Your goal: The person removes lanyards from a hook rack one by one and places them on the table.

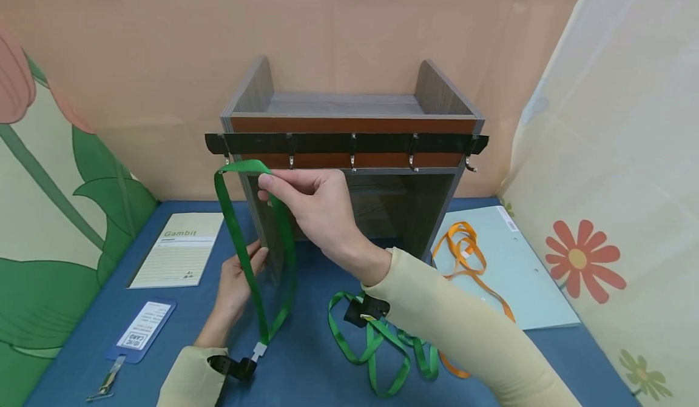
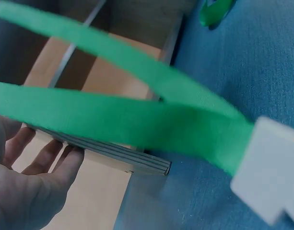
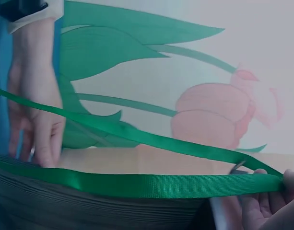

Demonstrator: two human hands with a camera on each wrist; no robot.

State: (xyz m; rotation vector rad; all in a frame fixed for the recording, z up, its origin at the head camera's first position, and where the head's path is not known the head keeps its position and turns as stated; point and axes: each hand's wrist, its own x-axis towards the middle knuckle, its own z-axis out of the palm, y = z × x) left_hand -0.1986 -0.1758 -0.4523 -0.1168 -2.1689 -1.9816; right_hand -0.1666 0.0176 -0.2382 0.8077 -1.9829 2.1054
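Observation:
My right hand [image 1: 322,204] pinches a green lanyard [image 1: 236,225] between thumb and fingers near the top of its loop. Beside that loop is the leftmost hook of a black hook rail [image 1: 322,143]; I cannot tell whether the strap rests on it. The lanyard hangs down to a white plastic clip [image 1: 259,350]. My left hand [image 1: 236,282] touches the left side panel of a grey wooden shelf [image 1: 349,102], its fingers against the outer face in the left wrist view [image 2: 36,187]. The rail runs across the shelf's front.
A second green lanyard [image 1: 374,349] lies on the blue tablecloth [image 1: 311,358]. At right, an orange lanyard [image 1: 464,255] lies over a pale blue folder [image 1: 524,273]. A notebook [image 1: 177,249] and a blue ID card holder [image 1: 144,328] are at left.

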